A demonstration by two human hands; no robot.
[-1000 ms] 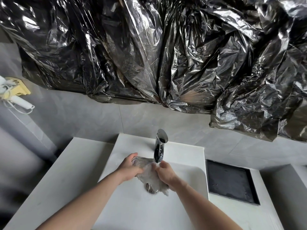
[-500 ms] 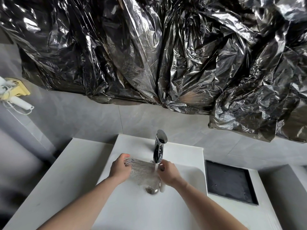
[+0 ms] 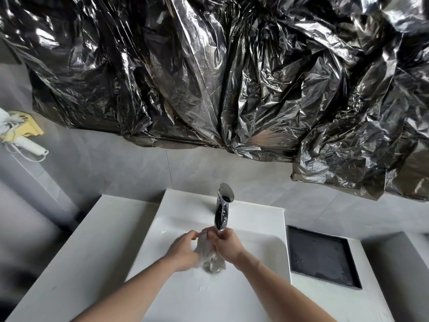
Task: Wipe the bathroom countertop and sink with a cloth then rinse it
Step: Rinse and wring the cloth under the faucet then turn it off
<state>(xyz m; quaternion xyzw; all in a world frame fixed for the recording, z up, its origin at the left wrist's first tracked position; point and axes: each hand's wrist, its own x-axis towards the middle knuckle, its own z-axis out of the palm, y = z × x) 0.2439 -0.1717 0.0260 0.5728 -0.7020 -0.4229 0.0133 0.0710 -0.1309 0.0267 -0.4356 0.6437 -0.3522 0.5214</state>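
Note:
A wet grey cloth [image 3: 206, 251] hangs bunched between my two hands over the white sink basin [image 3: 262, 249]. My left hand [image 3: 183, 249] grips its left side and my right hand [image 3: 228, 246] grips its right side, the two close together. They are right under the spout of the chrome faucet [image 3: 222, 209]. The cloth's lower end hangs over the drain and hides most of it. Water drops lie on the basin floor below the hands.
White countertop [image 3: 76, 263] spreads to the left of the sink. A black square tray [image 3: 322, 257] sits recessed in the counter on the right. Crumpled black plastic sheeting [image 3: 209, 77] covers the wall above. A white device with a cord [image 3: 23, 140] hangs at far left.
My hands had spread the cloth wide under the faucet; now they have come together and the cloth is bunched up between them.

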